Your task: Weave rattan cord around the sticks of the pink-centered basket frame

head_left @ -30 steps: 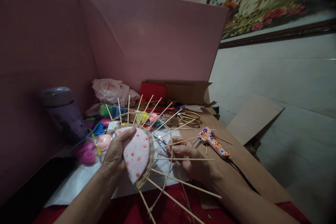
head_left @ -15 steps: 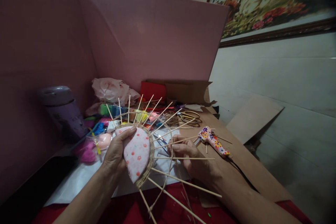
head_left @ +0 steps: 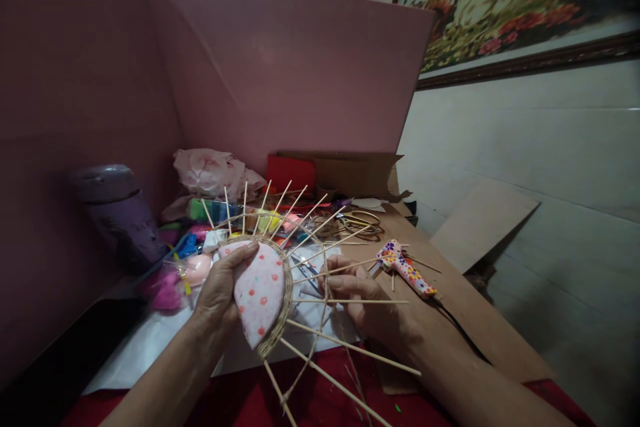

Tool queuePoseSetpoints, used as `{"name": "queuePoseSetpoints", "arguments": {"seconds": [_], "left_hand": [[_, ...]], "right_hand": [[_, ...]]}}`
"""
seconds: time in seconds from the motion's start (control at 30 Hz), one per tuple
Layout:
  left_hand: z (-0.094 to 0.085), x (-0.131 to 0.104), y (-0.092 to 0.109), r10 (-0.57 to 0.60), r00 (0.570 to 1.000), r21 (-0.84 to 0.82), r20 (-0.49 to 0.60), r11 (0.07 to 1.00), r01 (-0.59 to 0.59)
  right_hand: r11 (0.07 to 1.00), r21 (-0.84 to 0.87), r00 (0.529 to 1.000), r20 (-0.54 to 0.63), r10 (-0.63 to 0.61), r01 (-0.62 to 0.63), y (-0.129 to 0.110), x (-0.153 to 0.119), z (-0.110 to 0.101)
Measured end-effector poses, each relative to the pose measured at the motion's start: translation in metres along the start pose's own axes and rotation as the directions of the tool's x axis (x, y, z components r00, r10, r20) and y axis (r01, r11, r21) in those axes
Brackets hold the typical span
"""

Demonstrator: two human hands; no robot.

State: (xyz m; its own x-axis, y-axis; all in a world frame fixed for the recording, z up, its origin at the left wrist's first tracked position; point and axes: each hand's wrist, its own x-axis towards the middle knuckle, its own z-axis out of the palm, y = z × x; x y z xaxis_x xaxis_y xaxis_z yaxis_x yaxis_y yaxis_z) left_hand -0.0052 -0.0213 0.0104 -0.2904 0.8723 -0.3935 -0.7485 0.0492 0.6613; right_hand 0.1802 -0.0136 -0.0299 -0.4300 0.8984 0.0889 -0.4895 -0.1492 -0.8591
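Head view: the left hand is closed on the flowered fabric half-disc, thumb on its face, held up over the white sheet. The right hand is half curled, fingertips pinched at the twine where it crosses the wooden sticks. Too hard a pull there could bend a stick or loosen it from the braided rim; slack could let the twine slide. Stick tips could snag the nearby glue gun.
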Motion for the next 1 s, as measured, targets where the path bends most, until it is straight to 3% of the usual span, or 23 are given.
{"name": "queuePoseSetpoints", "arguments": {"seconds": [0.13,0.63,0.83,1.0], "left_hand": [[-0.0017,0.0014,-0.0002,0.011,0.997,0.044,0.075,0.999,-0.014],[-0.0021,0.0016,-0.0009,-0.011,0.997,0.045,0.082,0.999,0.007],[-0.0017,0.0016,0.0000,0.003,0.997,0.034,0.082,0.999,-0.005],[-0.0035,0.0038,0.0007,0.014,0.995,0.018,0.100,1.000,-0.015]], "right_hand": [[1.000,0.017,1.000,-0.002,0.010,-0.010,-0.0005,-0.0004,-0.0012],[0.999,-0.029,1.000,-0.007,-0.012,0.012,-0.0028,-0.0030,0.0045],[0.999,0.031,0.996,-0.086,0.028,-0.026,-0.0009,-0.0067,0.0017],[0.999,0.024,0.999,0.025,0.033,-0.033,-0.0023,-0.0060,0.0002]]}}
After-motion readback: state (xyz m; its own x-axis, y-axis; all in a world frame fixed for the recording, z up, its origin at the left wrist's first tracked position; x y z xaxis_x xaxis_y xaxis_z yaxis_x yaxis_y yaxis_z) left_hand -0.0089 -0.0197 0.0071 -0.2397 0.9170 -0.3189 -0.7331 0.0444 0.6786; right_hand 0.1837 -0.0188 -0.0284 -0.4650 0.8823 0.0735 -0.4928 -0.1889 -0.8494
